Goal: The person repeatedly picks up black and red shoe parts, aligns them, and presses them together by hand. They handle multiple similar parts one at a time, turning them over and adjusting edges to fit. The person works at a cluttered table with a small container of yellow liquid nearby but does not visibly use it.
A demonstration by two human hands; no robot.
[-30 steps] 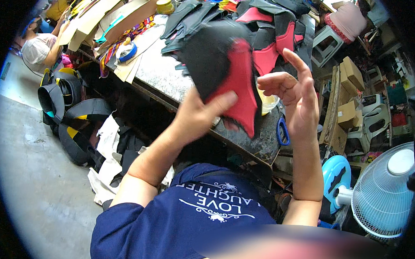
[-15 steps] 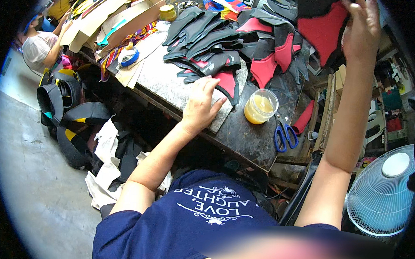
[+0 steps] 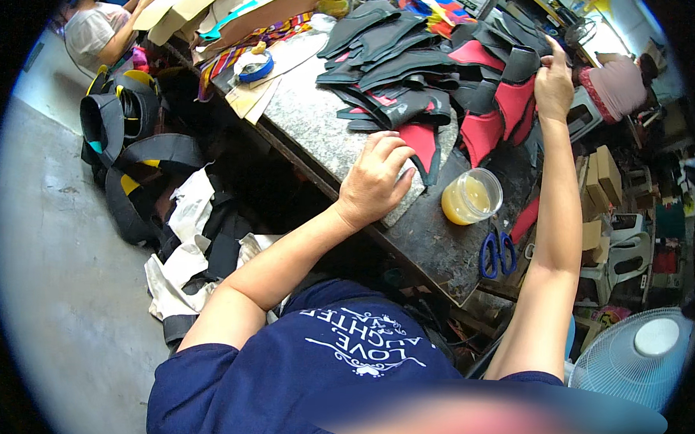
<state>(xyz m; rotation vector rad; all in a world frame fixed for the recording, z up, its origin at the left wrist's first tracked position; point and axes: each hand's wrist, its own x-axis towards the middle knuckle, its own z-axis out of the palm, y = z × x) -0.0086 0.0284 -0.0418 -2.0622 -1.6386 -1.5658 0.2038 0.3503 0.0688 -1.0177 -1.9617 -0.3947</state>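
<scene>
My left hand (image 3: 376, 181) rests at the table's near edge, its thumb apart from its loosely bent fingers and nothing seen in its grasp. Its fingertips are beside a black-edged red piece (image 3: 419, 146) at the front of a heap of flat black pieces (image 3: 385, 60). Farther right, my right hand (image 3: 555, 88) is at the edge of a red-and-black piece (image 3: 514, 100) lying on a second pile. Its forefinger is stretched out and the other fingers are partly bent. A clear tub of yellowish stuff (image 3: 471, 196) and blue-handled scissors (image 3: 498, 255) are between my arms.
A fan (image 3: 636, 358) stands at lower right, near stacked boxes (image 3: 607, 175) and white chairs (image 3: 629, 256). Dark curved pieces (image 3: 136, 184) and white cloth (image 3: 189, 210) lie left of the table. One person (image 3: 100, 32) is at far left, another (image 3: 615, 85) at far right.
My right hand has come down from its raised place, and the red-and-black piece it held up now lies on the right pile. The view has shifted; my left hand stays beside the heap.
</scene>
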